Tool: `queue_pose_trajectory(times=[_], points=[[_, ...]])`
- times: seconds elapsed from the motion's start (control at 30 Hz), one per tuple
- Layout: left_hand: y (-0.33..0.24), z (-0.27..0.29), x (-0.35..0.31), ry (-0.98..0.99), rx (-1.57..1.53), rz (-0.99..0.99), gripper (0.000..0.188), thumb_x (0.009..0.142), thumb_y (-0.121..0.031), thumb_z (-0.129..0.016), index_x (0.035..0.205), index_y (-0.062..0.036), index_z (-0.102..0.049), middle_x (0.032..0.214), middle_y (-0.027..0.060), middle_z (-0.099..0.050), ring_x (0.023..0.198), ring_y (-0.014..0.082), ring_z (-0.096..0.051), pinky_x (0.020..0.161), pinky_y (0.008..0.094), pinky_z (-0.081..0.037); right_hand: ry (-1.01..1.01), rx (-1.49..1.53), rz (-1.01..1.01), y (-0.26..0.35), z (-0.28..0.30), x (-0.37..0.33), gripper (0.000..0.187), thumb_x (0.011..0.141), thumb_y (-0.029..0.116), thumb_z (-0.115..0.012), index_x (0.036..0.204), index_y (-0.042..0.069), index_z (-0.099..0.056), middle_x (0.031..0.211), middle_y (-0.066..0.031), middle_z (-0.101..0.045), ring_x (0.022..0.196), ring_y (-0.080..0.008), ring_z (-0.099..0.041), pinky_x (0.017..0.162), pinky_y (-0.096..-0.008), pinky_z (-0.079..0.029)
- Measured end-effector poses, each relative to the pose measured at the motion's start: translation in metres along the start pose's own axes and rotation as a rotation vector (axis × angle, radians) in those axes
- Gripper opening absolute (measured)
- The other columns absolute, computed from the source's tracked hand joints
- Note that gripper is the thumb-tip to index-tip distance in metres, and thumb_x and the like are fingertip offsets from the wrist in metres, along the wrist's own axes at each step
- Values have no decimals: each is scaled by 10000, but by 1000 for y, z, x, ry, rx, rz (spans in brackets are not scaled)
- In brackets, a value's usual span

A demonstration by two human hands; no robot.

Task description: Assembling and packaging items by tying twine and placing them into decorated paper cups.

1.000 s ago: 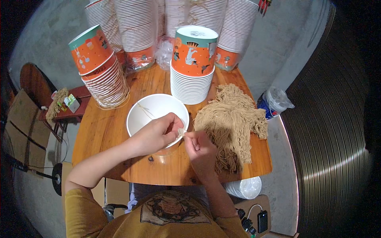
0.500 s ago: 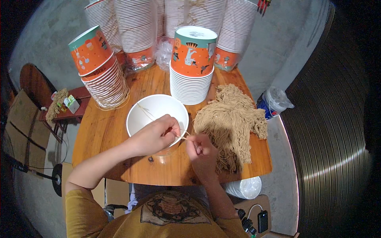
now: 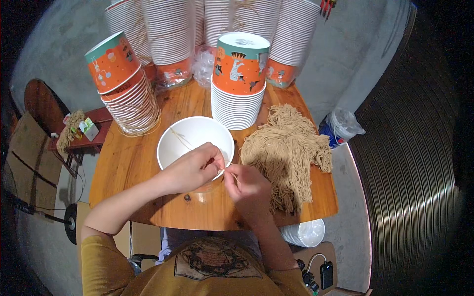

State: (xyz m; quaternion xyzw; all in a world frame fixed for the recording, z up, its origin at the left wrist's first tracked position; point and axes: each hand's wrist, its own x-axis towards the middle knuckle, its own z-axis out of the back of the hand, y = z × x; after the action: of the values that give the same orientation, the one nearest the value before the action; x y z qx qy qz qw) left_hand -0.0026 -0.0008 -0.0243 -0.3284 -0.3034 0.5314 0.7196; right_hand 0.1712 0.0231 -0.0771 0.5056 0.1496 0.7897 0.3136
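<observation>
My left hand is over the near rim of an open white paper bucket, its fingers pinched on a thin tan string. Part of that string trails across the inside of the bucket. Close against it, the fingertips of my right hand pinch the string too, at the bucket's near right rim. Fingers hide the exact spot where the strands meet. To the right lies a loose heap of tan yarn, partly in the shade of my right hand.
Behind the bucket stands a stack of upturned orange-and-green paper buckets. Another stack, wound with string, leans at the left. Tall bagged stacks line the back of the wooden table. A blue-and-white pail is beyond the right edge.
My right hand has moved slightly left and up, bringing its fingertips up against my left fingers on the string. My left hand stays nearly where it was.
</observation>
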Motion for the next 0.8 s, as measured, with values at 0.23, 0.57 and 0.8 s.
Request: queue_pose_trajectory(times=[0.23, 0.57, 0.8], points=[[-5, -2, -3, -41, 229, -115, 79, 883, -81, -493, 862, -7, -512, 882, 172, -517, 859, 352, -525, 772, 406, -431, 95, -258, 61, -4, 7, -6, 138, 729, 94, -692, 822, 88, -591, 695, -90, -591, 609, -267, -594, 542, -350, -484], [-6, -3, -2, -112, 266, -143, 83, 890, -81, -493, 871, -1, -503, 864, 170, -503, 857, 350, -508, 766, 416, -421, 62, -163, 28, -8, -4, -13, 160, 756, 106, -686, 879, 91, -584, 728, -89, -618, 632, -260, -621, 563, -355, -494], [-6, -3, -6, -144, 305, -159, 69, 880, -65, -496, 861, 1, -503, 859, 172, -505, 869, 351, -512, 772, 416, -424, 59, 2, -35, -4, -5, -21, 141, 777, 106, -671, 879, 72, -579, 673, -96, -591, 579, -228, -603, 532, -344, -472]])
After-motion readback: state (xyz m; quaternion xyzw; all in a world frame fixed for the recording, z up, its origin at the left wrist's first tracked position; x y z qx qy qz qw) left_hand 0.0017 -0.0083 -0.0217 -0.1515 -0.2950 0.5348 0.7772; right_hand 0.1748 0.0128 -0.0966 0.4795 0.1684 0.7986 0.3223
